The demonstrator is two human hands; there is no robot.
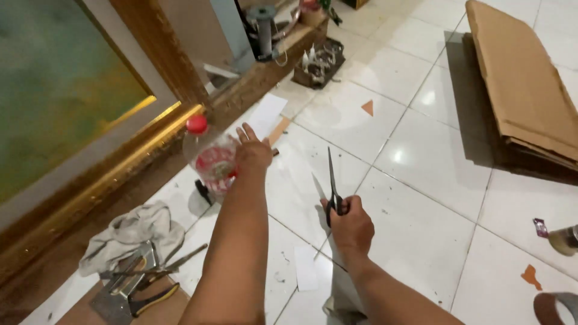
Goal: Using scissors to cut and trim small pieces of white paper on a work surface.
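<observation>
1. I see a floor point(433, 156) of shiny white tiles, with a big picture in a gold frame point(120, 162) leaning along the left side.
2. My left hand point(253, 153) reaches out and wraps around a clear plastic bottle point(211, 159) with a red cap. The bottle is up off the floor, just in front of the frame.
3. The bottle stands almost straight up. It leans a little, with its red cap pointing up and a bit to the left.
4. My right hand point(350, 225) is shut tight on the handles of the scissors point(332, 186), over the middle of the floor.
5. The long way of the scissors runs away from me. The blades point up and forward, and they are open a little, like a thin letter V.
6. My two hands are apart, each holding its own thing.
7. A grey rag point(135, 232) lies low on the left, with some metal tools point(141, 277) just beside it.
8. Flat brown cardboard point(524, 84) lies far off at the top right.
9. A roll of tape point(557, 307) sits at the bottom right corner.
</observation>
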